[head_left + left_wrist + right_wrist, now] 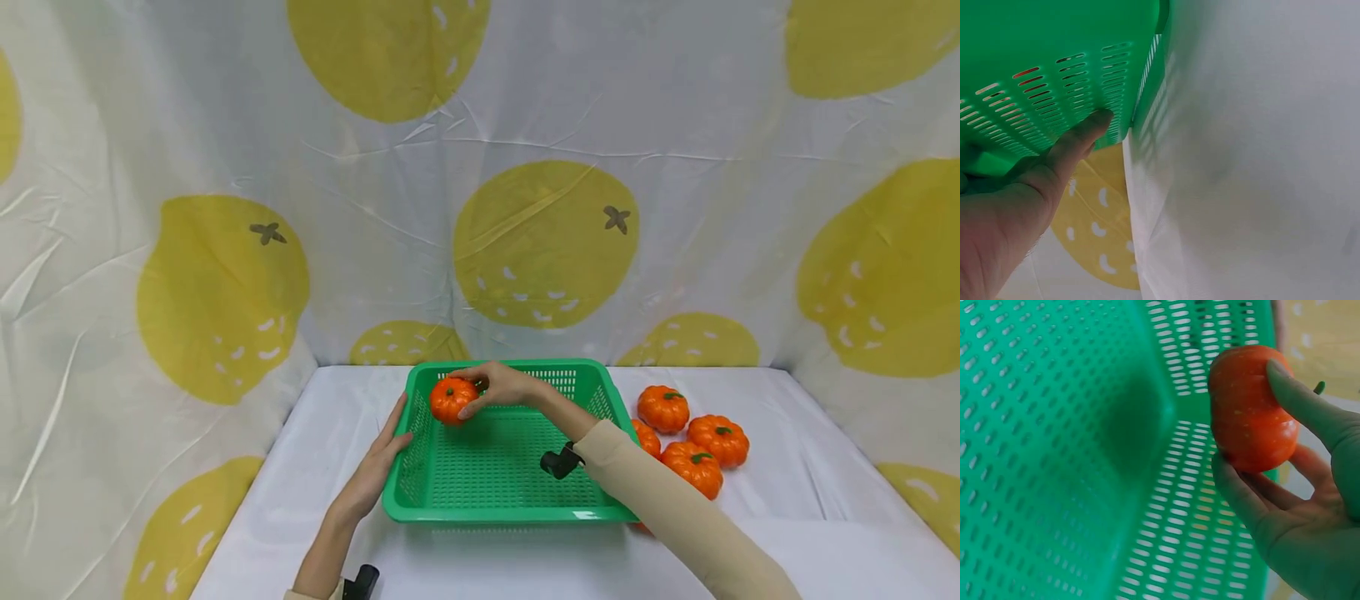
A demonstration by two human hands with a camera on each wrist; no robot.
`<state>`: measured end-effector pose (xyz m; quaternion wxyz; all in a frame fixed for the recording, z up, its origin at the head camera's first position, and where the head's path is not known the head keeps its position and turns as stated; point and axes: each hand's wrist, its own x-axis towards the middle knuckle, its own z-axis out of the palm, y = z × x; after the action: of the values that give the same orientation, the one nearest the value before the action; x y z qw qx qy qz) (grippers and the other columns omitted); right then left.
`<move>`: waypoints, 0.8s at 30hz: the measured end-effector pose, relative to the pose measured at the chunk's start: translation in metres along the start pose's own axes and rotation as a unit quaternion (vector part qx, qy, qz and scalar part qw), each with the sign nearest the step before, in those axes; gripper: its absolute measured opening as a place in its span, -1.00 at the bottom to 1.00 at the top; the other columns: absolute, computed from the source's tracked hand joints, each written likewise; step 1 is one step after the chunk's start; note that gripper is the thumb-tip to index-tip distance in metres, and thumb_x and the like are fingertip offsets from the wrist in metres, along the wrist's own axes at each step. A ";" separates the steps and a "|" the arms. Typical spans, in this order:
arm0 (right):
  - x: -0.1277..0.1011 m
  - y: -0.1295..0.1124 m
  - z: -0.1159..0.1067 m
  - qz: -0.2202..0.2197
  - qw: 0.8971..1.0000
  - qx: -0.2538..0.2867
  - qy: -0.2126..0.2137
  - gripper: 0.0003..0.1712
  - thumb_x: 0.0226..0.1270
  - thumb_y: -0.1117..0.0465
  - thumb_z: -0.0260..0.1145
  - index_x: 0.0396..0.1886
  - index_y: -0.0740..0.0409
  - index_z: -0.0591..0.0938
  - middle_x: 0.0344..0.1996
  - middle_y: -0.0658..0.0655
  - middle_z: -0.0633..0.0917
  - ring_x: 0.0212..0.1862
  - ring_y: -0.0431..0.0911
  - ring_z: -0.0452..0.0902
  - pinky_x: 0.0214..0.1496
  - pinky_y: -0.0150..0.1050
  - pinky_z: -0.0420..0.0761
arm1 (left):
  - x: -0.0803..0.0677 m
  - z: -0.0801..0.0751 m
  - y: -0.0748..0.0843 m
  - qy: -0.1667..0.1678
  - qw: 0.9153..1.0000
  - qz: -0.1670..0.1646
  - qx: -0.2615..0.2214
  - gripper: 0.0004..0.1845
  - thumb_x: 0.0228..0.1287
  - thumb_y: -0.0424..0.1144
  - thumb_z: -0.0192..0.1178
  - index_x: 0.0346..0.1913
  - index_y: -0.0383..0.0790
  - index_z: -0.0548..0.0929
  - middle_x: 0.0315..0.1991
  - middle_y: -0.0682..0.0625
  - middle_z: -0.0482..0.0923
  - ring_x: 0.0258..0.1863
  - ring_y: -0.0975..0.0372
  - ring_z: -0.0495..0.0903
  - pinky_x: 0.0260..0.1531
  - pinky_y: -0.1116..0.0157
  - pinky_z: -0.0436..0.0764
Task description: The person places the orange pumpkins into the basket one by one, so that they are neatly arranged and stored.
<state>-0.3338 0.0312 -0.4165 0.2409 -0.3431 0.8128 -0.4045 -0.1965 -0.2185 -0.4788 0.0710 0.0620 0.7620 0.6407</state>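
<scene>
A small orange toy pumpkin (448,402) with a green stem is pinched between the thumb and fingers of my right hand (504,385). It hangs over the far left corner inside a green plastic basket (510,516). In the right wrist view, the pumpkin (1250,412) shows above the slotted wall, the thumb on one side and fingers on the other. My left hand (370,473) rests at the basket's left side, its fingers stretched along the outer wall and the thumb at the rim. The left wrist view shows a straight finger (1088,128) against the slotted wall.
Several more toy pumpkins (693,468) lie on the white cloth at the basket's right side, some partly hidden by the basket and my right sleeve (667,500). A lemon-print curtain (390,275) rises behind and beside the table.
</scene>
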 end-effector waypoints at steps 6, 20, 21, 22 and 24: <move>0.011 0.016 0.015 0.032 0.999 -0.016 -0.005 -0.18 0.23 0.18 0.57 0.49 0.10 0.50 0.29 0.25 0.65 0.19 -0.01 0.61 0.24 -0.14 0.63 | 0.000 0.000 0.000 -0.001 1.000 -0.002 -0.003 -0.31 0.69 -0.15 -0.20 0.70 0.23 -0.20 0.73 0.07 -0.33 0.71 -0.02 -0.37 0.59 -0.29 -0.23; 0.010 0.023 0.027 0.023 0.998 -0.061 -0.011 -0.15 0.24 0.23 0.56 0.51 0.20 0.45 0.31 0.34 0.60 0.13 0.03 0.64 0.09 -0.24 0.65 | 0.001 -0.001 0.003 -0.002 1.000 -0.007 -0.003 -0.29 0.68 -0.17 -0.18 0.70 0.24 -0.20 0.73 0.09 -0.33 0.71 0.00 -0.36 0.60 -0.27 -0.23; 0.010 0.023 0.027 0.024 0.998 -0.061 -0.010 -0.16 0.24 0.23 0.56 0.51 0.19 0.45 0.33 0.34 0.60 0.13 0.03 0.64 0.08 -0.24 0.65 | 0.001 -0.001 0.003 -0.002 1.000 -0.009 -0.004 -0.29 0.68 -0.17 -0.18 0.70 0.24 -0.20 0.73 0.09 -0.33 0.71 0.00 -0.36 0.60 -0.27 -0.23; 0.009 0.023 0.027 0.025 0.998 -0.061 -0.008 -0.17 0.25 0.22 0.55 0.50 0.18 0.46 0.33 0.33 0.60 0.13 0.03 0.64 0.07 -0.25 0.65 | 0.001 -0.001 0.002 -0.002 1.000 -0.009 -0.005 -0.29 0.68 -0.17 -0.18 0.70 0.24 -0.20 0.73 0.09 -0.33 0.71 0.00 -0.36 0.60 -0.27 -0.23; 0.010 0.024 0.028 0.026 0.998 -0.055 -0.008 -0.18 0.26 0.22 0.55 0.50 0.17 0.46 0.32 0.33 0.60 0.13 0.04 0.65 0.07 -0.25 0.65 | 0.000 -0.001 0.002 0.001 1.000 -0.011 -0.006 -0.29 0.68 -0.17 -0.18 0.70 0.24 -0.20 0.73 0.09 -0.33 0.71 0.00 -0.36 0.60 -0.27 -0.22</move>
<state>-0.3299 0.0208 -0.4528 0.2387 -0.3381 0.8405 -0.3497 -0.1968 -0.2191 -0.4769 0.0780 0.0525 0.7588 0.6444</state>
